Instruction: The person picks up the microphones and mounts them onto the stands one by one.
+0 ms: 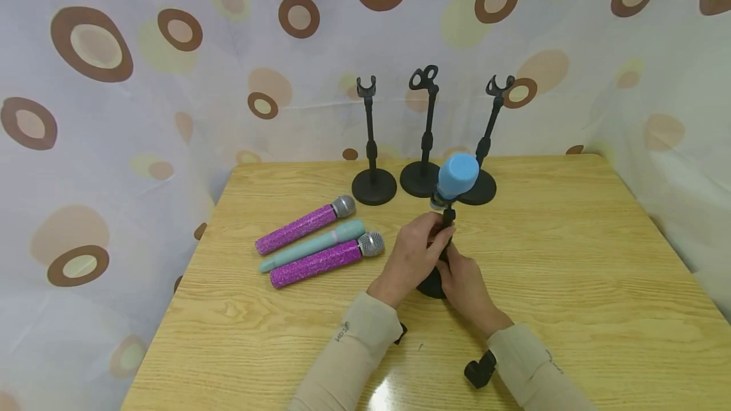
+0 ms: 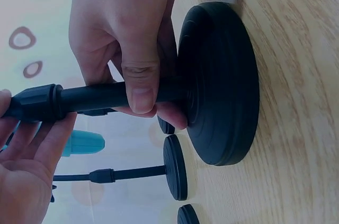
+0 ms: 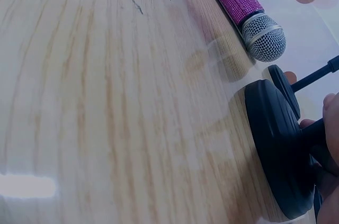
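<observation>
Both hands are on one black microphone stand (image 1: 432,285), whose round base is at the table surface. A blue microphone (image 1: 459,175) sits in the clip at its top, head tilted toward the camera. My left hand (image 1: 410,257) grips the stand's collar partway up the pole, as the left wrist view shows. Lower down, my right hand (image 1: 468,287) holds the pole just above the base (image 2: 222,86), thumb along it. In the right wrist view only part of the right hand (image 3: 331,144) shows, beside the pole at the frame's edge.
Three black microphone stands (image 1: 374,188) with bare clips stand along the back. Left of the hands lie two glittery purple microphones (image 1: 315,263) with silver heads and a pale teal microphone (image 1: 314,246) between them. A patterned curtain (image 1: 320,81) hangs behind the wooden table (image 1: 571,259).
</observation>
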### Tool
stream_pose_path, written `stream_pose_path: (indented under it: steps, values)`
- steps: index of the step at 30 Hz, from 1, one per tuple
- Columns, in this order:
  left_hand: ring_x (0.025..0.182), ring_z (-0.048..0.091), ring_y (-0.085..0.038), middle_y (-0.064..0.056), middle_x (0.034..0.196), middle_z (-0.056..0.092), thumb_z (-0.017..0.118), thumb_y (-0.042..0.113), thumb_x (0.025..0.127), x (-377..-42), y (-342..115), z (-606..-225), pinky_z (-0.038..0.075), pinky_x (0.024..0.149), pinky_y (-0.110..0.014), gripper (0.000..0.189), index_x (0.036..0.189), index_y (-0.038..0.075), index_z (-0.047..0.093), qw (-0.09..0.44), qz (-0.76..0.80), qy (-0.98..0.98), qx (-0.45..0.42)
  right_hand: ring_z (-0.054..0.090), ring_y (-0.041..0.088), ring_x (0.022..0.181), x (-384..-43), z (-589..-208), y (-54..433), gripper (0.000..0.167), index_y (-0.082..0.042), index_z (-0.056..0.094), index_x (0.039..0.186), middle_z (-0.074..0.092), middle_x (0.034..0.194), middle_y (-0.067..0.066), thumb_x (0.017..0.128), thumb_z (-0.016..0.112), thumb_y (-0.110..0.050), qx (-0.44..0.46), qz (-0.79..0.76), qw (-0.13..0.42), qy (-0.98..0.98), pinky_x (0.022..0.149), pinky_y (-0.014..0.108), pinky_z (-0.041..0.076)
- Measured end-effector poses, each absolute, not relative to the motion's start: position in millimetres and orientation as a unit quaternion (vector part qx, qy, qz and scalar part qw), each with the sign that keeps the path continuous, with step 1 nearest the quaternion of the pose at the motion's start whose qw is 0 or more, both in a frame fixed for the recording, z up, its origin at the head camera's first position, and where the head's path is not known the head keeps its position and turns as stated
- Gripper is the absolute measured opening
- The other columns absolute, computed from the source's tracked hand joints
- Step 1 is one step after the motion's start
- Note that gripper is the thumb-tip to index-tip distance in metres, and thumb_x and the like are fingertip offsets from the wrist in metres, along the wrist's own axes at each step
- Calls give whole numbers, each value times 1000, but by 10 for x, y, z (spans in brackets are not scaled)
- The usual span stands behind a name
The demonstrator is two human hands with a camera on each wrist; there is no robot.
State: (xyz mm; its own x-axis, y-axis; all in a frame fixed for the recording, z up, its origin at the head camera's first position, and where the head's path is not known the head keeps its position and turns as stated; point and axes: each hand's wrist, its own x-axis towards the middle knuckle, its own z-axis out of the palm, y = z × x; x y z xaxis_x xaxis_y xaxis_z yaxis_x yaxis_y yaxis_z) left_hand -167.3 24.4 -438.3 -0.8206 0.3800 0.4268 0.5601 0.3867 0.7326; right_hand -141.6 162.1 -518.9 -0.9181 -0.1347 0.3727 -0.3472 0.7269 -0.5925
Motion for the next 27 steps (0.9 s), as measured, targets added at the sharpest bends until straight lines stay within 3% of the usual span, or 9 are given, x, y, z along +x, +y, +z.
stream_pose_path:
  steps: [17, 27]
  values:
    - [94, 68, -7, -2, 101, 69, 61, 24, 100, -1662, 229, -4434, 53, 85, -12, 16, 109, 10, 61, 102, -488, -820, -281, 68, 22, 67, -1418, -5204, 1609, 26, 7, 54, 119, 66, 72, 12, 96, 60, -1, 121, 344, 139, -921, 55, 36, 53]
    - [100, 69, -5, -1, 107, 71, 68, 27, 95, -1660, 228, -4456, 53, 88, -14, 23, 112, 12, 64, 74, -507, -818, -260, 72, 37, 79, -1395, -5208, 1607, 35, 10, 51, 127, 70, 83, 22, 97, 60, -4, 129, 336, 155, -920, 62, 46, 58]
